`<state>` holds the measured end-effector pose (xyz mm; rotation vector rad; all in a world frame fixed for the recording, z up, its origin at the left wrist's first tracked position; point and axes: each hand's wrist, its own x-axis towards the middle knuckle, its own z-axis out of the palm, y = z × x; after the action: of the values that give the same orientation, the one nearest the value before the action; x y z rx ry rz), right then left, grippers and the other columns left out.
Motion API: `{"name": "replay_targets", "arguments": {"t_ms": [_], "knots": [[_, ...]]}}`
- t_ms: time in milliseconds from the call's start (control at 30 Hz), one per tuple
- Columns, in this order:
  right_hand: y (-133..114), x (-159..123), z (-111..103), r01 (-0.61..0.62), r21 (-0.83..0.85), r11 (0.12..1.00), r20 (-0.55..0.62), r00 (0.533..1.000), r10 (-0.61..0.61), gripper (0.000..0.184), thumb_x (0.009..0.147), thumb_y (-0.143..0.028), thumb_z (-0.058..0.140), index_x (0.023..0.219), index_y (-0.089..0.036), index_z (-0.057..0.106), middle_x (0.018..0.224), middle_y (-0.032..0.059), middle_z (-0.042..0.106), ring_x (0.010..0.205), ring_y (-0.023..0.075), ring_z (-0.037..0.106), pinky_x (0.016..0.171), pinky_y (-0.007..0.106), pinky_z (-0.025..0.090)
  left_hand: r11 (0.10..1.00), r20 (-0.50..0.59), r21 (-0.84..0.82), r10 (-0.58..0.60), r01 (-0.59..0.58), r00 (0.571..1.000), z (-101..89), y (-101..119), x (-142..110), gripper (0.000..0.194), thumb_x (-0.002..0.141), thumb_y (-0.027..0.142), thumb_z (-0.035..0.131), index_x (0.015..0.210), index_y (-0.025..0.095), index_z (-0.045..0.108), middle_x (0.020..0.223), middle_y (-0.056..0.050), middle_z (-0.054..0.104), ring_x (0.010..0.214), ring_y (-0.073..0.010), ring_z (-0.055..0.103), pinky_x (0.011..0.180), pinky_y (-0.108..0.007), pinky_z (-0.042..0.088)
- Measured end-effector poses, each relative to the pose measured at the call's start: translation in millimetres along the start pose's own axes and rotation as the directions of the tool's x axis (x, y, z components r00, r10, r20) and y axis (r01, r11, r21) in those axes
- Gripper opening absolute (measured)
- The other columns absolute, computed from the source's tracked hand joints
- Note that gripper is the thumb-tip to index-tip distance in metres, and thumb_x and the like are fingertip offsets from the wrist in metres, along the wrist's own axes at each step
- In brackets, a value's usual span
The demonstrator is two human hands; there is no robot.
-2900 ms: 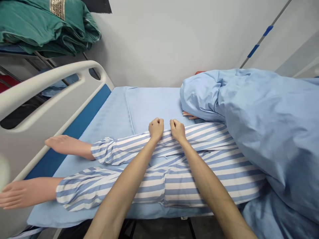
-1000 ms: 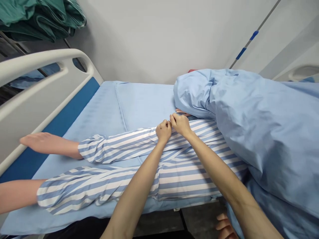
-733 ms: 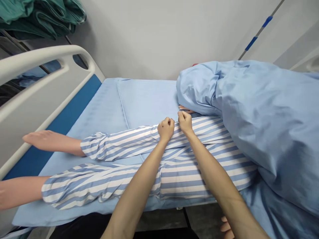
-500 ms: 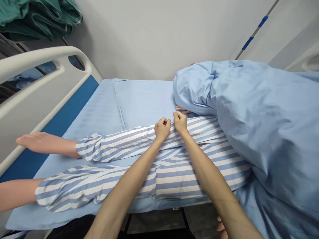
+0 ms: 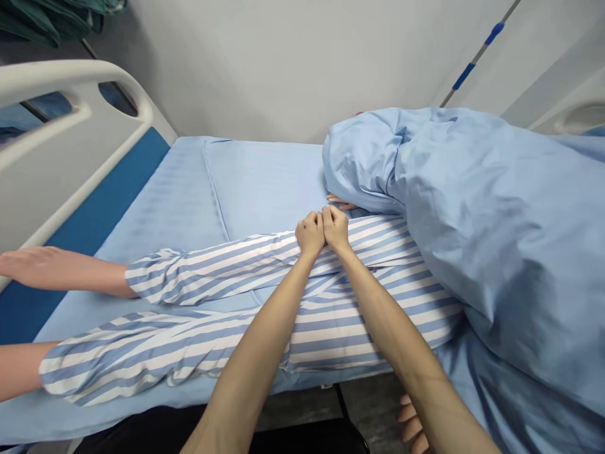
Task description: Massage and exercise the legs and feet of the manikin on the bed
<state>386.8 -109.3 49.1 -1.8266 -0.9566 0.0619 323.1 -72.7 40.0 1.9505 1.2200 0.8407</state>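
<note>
Cotton is pinched up in the curled fingers (image 5: 307,222) of both hands, closed tight with no gap showing. The left hand (image 5: 310,234) and right hand (image 5: 335,228) touch knuckle to knuckle, gripping a fold of blue-and-white striped pyjama trousers (image 5: 340,334) at the upper leg. The trousers belong to a mannequin (image 5: 61,268) (its smooth pink foot gives that away) lying lengthwise on the blue bed sheet (image 5: 255,176). As things lie, both legs are uncovered from feet to hip, while a blue duvet (image 5: 477,214) is heaped over the upper body. A mannequin hand (image 5: 339,202) peeks from under the duvet's edge, and another hand (image 5: 412,419) hangs below the mattress at lower right. Beyond the feet runs a white bed rail (image 5: 61,72); a grey wall (image 5: 283,63) backs everything.
</note>
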Motion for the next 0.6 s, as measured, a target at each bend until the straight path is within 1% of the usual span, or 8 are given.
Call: {"name": "replay_targets", "arguments": {"t_ms": [67,133,200,233,333,467,533,600], "knots": [[-9.0,4.1,-9.3,0.063,-0.13,0.989,0.068,0.996,-0.055,0.036,0.092,-0.032,0.043,0.058,-0.022,0.034,0.051,-0.0044,0.037,0.053,0.0123,0.035,0.056,0.027,0.024,0.999,0.022,0.04,-0.004,0.003,1.0,-1.7,0.4,0.1,0.033,0.094,0.03,0.043,0.062,0.022,0.049,0.067,-0.003,0.064,0.065,-0.016,0.053,0.064,-0.029,0.029],[-19.6,11.5,-23.2,0.169,-0.238,0.957,0.154,0.979,-0.134,0.032,0.089,-0.029,0.048,0.059,-0.022,0.039,0.052,-0.0034,0.039,0.055,0.0133,0.038,0.058,0.028,0.024,0.998,0.034,0.058,0.005,-0.007,0.999,-3.5,2.4,0.1,0.032,0.093,0.03,0.044,0.063,0.022,0.05,0.069,-0.003,0.064,0.067,-0.0164,0.054,0.063,-0.029,0.028],[-25.9,20.1,-37.4,0.248,-0.276,0.929,0.207,0.959,-0.195,0.031,0.089,-0.028,0.05,0.06,-0.022,0.043,0.053,-0.0026,0.041,0.057,0.0138,0.041,0.06,0.028,0.025,0.998,0.029,0.069,0.009,-0.011,1.0,-3.9,4.7,-0.3,0.032,0.093,0.03,0.044,0.061,0.022,0.049,0.068,-0.002,0.063,0.067,-0.0162,0.054,0.063,-0.029,0.027],[-25.7,23.8,-43.1,0.26,-0.268,0.928,0.216,0.955,-0.206,0.032,0.09,-0.029,0.05,0.059,-0.022,0.043,0.054,-0.0024,0.042,0.058,0.0137,0.041,0.06,0.027,0.026,0.997,0.02,0.075,0.005,-0.007,1.0,-3.6,5.7,-0.5,0.033,0.092,0.029,0.044,0.06,0.022,0.048,0.067,-0.002,0.063,0.067,-0.016,0.053,0.063,-0.029,0.027],[-9.4,29.6,-50.0,0.185,-0.193,0.964,0.166,0.974,-0.154,0.036,0.092,-0.032,0.047,0.058,-0.021,0.043,0.053,-0.0019,0.045,0.06,0.0138,0.044,0.061,0.026,0.029,0.996,-0.003,0.094,-0.01,0.011,1.0,-1.8,7.6,-0.5,0.035,0.091,0.026,0.044,0.057,0.021,0.044,0.062,-0.001,0.058,0.065,-0.0149,0.051,0.063,-0.029,0.026],[25.1,26.6,-42.0,0.032,-0.099,0.995,0.05,0.998,-0.027,0.036,0.093,-0.034,0.044,0.059,-0.022,0.046,0.056,-0.0009,0.05,0.067,0.0153,0.05,0.066,0.026,0.034,0.997,-0.02,0.083,0.005,-0.004,1.0,-0.2,7.3,-0.4,0.036,0.089,0.025,0.045,0.055,0.02,0.036,0.057,0.001,0.05,0.06,-0.013,0.045,0.062,-0.029,0.025],[33.9,25.2,-37.8,0.0,-0.071,0.997,0.02,1.0,0.002,0.035,0.093,-0.034,0.044,0.06,-0.022,0.047,0.058,-0.0004,0.051,0.07,0.0157,0.051,0.067,0.026,0.035,0.998,-0.027,0.066,0.018,-0.016,0.999,-0.2,6.2,-1.3,0.037,0.088,0.025,0.044,0.054,0.02,0.033,0.055,0.002,0.046,0.059,-0.0122,0.042,0.062,-0.029,0.024],[35.6,25.1,-36.1,-0.01,-0.051,0.999,0.008,1.0,0.01,0.033,0.093,-0.034,0.043,0.062,-0.022,0.048,0.059,-0.0002,0.052,0.071,0.0157,0.051,0.067,0.026,0.035,0.998,-0.026,0.058,0.034,-0.032,0.999,-0.9,5.9,-2.7,0.037,0.088,0.025,0.045,0.054,0.02,0.031,0.054,0.002,0.043,0.057,-0.0117,0.039,0.062,-0.028,0.024]]}}
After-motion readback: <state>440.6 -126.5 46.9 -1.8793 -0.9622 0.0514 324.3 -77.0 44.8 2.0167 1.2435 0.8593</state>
